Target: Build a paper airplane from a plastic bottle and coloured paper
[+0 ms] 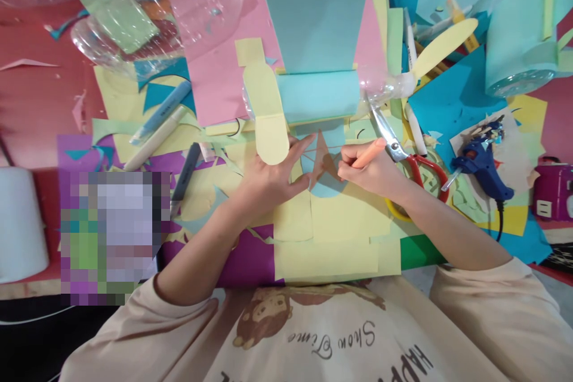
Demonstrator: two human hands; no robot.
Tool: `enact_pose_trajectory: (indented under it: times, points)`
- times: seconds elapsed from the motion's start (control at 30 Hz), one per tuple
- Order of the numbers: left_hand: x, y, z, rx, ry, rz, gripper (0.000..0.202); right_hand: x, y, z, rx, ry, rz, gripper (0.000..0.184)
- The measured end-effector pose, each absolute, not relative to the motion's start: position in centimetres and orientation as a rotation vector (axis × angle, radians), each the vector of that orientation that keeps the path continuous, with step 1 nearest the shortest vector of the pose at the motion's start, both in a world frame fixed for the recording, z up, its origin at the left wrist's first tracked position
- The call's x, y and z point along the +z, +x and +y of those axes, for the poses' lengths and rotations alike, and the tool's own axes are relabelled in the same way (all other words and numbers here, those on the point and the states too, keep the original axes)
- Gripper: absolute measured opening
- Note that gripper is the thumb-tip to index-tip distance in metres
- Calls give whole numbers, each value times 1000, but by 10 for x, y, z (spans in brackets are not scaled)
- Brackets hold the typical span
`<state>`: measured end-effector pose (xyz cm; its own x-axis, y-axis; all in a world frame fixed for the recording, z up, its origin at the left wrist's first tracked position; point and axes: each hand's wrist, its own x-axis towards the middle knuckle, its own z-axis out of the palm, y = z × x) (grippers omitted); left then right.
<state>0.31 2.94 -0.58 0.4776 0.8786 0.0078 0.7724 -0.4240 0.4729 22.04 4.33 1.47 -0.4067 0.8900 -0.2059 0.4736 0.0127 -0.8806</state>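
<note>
My right hand [362,168] grips an orange marker [369,154] with its tip end toward a folded brown-orange paper piece [319,161]. That piece lies on a light blue paper shape [331,186] with a rounded lower edge. At its left side my left hand [277,178] rests with thumb and forefinger apart, fingertips at the paper. Just beyond both hands lies a plastic bottle [317,94] wrapped in light blue paper. A yellow rounded paper strip [272,137] hangs at the bottle's left end, partly over my left hand; another yellow blade [445,48] sticks out by its neck.
Red-handled scissors [403,158] lie open beyond my right forearm. A blue glue gun [481,170] rests farther right on paper. Several markers, including a blue one [163,110], and paper scraps lie left. A large light blue bottle [519,30] stands back right; a white roll [20,224] stands far left.
</note>
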Motion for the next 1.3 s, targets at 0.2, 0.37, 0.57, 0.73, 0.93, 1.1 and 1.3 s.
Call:
enact_pose_trajectory:
  times: [0.2, 0.37, 0.57, 0.73, 0.93, 1.1, 1.3]
  points:
    - [-5, 4, 29, 345, 2314, 1384, 55, 15, 220, 44, 1351, -1409, -1897, 34]
    - [-4, 5, 29, 344, 2312, 1391, 55, 13, 221, 44, 1338, -1404, -1863, 33]
    - [-4, 4, 31, 330, 2280, 1377, 58, 12, 222, 45, 1335, -1350, -1742, 33]
    - [-4, 3, 30, 344, 2272, 1362, 58, 14, 224, 47, 1276, -1311, -1479, 36]
    - [-3, 4, 32, 365, 2381, 1312, 39, 12, 231, 54, 1347, -1287, -1562, 13]
    - [-2, 4, 32, 347, 2364, 1278, 37, 10, 235, 57, 1303, -1293, -1742, 20]
    - [-4, 3, 31, 390, 2347, 1279, 37, 9, 234, 55, 1282, -1311, -1797, 20]
